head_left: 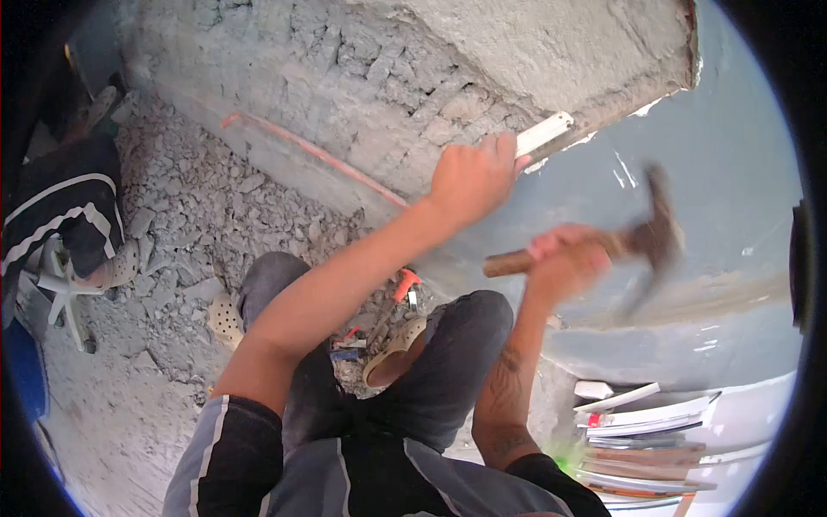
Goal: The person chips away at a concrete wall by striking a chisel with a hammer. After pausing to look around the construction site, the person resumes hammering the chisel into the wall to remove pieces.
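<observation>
My left hand (472, 179) is closed around a short white bar (544, 134), its far end lying by the edge of the rough plaster. What kind of bar it is, I cannot make out. Lower and to the right, my right hand (568, 260) grips the wooden handle of a hammer (662, 239). Motion blurs the hammer head and the fingers. The head is apart from the bar, out over the smooth grey surface (732, 189). Left of the bar, the cement wall (379, 69) is chipped, with broken chunks showing.
Rubble (189, 198) covers the floor to the left, where another person's leg (65, 207) is beside a white stool base (65, 293). An orange pipe (319, 153) runs along the wall's foot. An orange-ended tool (407, 283) lies between my feet. Long strips (646, 418) are stacked lower right.
</observation>
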Tool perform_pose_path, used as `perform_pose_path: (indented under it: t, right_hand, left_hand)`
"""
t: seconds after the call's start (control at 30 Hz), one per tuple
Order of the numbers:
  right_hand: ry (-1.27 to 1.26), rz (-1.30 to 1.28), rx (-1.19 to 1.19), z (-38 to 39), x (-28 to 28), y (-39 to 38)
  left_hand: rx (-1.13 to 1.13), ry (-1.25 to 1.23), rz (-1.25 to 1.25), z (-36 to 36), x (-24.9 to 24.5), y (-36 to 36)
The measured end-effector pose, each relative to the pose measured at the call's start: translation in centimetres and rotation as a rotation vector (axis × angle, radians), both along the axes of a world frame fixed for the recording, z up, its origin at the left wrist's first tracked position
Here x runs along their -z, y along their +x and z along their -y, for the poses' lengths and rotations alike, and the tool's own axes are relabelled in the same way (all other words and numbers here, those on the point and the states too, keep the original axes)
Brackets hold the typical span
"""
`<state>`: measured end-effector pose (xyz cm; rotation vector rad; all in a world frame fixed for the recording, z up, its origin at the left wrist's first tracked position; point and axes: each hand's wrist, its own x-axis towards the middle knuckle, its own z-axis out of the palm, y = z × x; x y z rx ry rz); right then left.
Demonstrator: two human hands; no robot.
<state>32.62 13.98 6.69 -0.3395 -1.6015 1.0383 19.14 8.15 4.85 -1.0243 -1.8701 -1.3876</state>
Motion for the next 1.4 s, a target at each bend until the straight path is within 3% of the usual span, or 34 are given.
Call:
perform_pose_path:
  t: [0.03,0.07,0.13,0.2,0.27,0.33,0.4,0.43,0.5,0.53,0.57,0.63,0.67,0.7,0.77,0.8,0.87,0.9,0.97,1.0,1.1,1.17,1.27,1.33,1.37,1.4]
  right_hand:
    - [0.081,0.177,0.194,-0.2,0.5,-0.8]
    - [0.082,0.175,0.195,-0.3,-0.1,-0.5]
    - [-0.226,0.59,-0.02,1.0,-3.2,0.1]
    - [-0.173,0.502,0.117,3.2,-5.1,1.4]
    - [-0.119,-0.029,-0.127,3.6,-5.8,3.2]
    - [0.18,-0.154,-0.537,2.4,-7.7,3.8]
    - [0.364,-0.444,-0.548,3.5,-6.6,1.2]
    - [0.588,-0.113,-0.011,0.1,-3.3,0.7]
    - [0.309,0.365,0.309,-0.4,-1.4,-1.0]
    - [-0.165,0.48,0.085,0.3,-1.3,-0.9]
    - [-0.161,0.455,0.087,1.0,-2.2,-0.3]
    - [-0.388,0.421,0.056,2.2,-4.5,1.9]
    - [-0.403,0.243,0.031,2.6,-5.2,3.3]
    - [-0.403,0.06,-0.016,2.6,-6.2,3.7]
    - [-0.047,-0.232,-0.365,2.9,-8.0,4.6]
    - [-0.057,-0.23,-0.362,2.5,-7.8,4.2]
    - [0.274,-0.45,-0.505,1.3,-7.1,1.8]
    - [0.374,-0.113,-0.065,-0.6,-3.9,0.7]
    - [0.04,0.342,0.153,-1.5,-1.0,-0.1]
    - [-0.375,0.429,-0.071,-0.7,-1.6,0.1]
    - [-0.343,0.505,0.036,1.2,-4.0,2.5]
    - [-0.333,0.282,0.024,1.7,-6.1,4.0]
    - [0.058,-0.166,-0.429,0.5,-8.8,6.0]
    - [0.299,-0.434,-0.588,0.8,-8.8,4.0]
    - [0.292,-0.44,-0.585,0.4,-7.2,2.7]
    - [0.104,-0.123,-0.435,-0.6,-4.4,1.3]
  left_hand:
    - [-0.007,0.013,-0.001,-0.1,0.1,0.3]
    - [-0.006,0.014,-0.003,-0.1,0.0,0.4]
    - [0.004,0.015,0.033,-0.5,0.1,0.3]
    - [0.005,-0.005,0.043,-0.3,0.2,0.3]
    - [-0.003,-0.021,0.066,-0.1,0.1,0.1]
    - [-0.012,-0.057,0.05,-0.1,0.2,0.1]
    - [-0.007,-0.047,0.055,-0.3,0.2,0.2]
    - [-0.004,-0.03,0.054,-0.4,0.2,0.2]
    - [-0.009,-0.005,0.057,-0.2,0.1,0.0]
    - [0.003,0.009,0.06,-0.2,0.1,0.3]
    - [0.005,0.015,0.035,-0.1,0.0,0.3]
    - [-0.037,-0.065,0.056,-0.1,0.0,0.4]
    - [-0.014,-0.08,0.065,-0.2,0.5,1.2]
    - [-0.009,-0.074,0.072,-0.1,0.2,0.9]
    - [-0.007,-0.079,0.085,0.0,0.0,0.5]
    - [-0.023,-0.079,0.074,-0.1,0.0,0.6]
    - [-0.039,-0.082,0.055,-0.3,0.0,0.6]
    - [-0.043,-0.07,0.052,-0.4,0.0,0.6]
    - [-0.045,-0.06,0.036,-0.2,0.2,1.0]
    - [-0.036,-0.089,0.052,-0.2,0.6,1.3]
    - [-0.05,-0.124,0.05,-0.2,0.2,0.5]
    - [-0.064,-0.15,0.04,-0.3,0.1,0.2]
    - [-0.037,-0.121,0.042,-0.3,0.5,0.8]
    - [-0.033,-0.091,0.053,-0.6,0.5,0.8]
    - [-0.033,-0.099,0.049,-0.7,0.5,0.9]
    - [-0.049,-0.108,0.054,-0.6,0.4,1.0]
